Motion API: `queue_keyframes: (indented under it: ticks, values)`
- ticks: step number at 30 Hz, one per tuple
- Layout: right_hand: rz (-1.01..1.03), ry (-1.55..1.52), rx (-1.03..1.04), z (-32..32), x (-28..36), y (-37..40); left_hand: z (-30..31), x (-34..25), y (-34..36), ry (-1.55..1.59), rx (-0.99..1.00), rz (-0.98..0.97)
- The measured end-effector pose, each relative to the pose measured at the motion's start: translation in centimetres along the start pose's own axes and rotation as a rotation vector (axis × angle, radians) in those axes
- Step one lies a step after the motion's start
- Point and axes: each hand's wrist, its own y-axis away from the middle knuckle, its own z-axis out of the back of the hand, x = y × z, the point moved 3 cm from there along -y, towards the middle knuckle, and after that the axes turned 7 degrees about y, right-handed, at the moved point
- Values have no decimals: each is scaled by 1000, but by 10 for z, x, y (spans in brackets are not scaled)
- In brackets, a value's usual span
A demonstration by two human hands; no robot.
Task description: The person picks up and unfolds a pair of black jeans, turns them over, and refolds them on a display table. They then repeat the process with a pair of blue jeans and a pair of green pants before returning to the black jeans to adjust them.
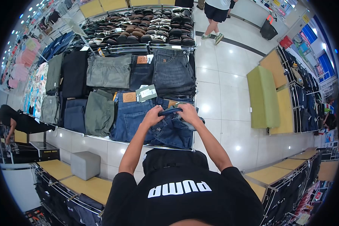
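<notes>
At the near right corner of the display table, my left hand (153,116) and my right hand (188,114) grip the waistband of a pair of blue jeans (174,132), one hand at each side. The jeans hang bunched below the band. Just left of them lie other blue jeans (130,118) with a tan leather patch and a paper tag (146,93) at the top. Behind my hands are folded dark grey jeans (173,73). Green trousers (99,113) lie farther left.
Rows of sandals (139,28) fill the rack behind the trousers. A green bench (263,100) stands to the right, and a grey stool (85,165) at the lower left. One person (214,15) stands at the top; another (19,120) bends at the left.
</notes>
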Motion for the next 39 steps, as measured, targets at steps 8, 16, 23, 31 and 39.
queue_keyframes:
  ticks: [8, 16, 23, 31, 39]
  values:
    - [-68, -110, -146, 0, -14, 10, -1, -10, 11, 122, 77, 387]
    - [-300, -107, -93, -20, -49, 11, 4, -8, 4, -92, 171, 307]
    - [-313, -255, -106, -20, -59, 3, 30, -29, -13, 144, -76, 247]
    - [-36, -121, -232, 5, -6, -3, 37, -48, -21, 123, -141, 208]
    - [343, -127, -36, 5, 52, -9, 70, -70, -22, -189, -69, 106]
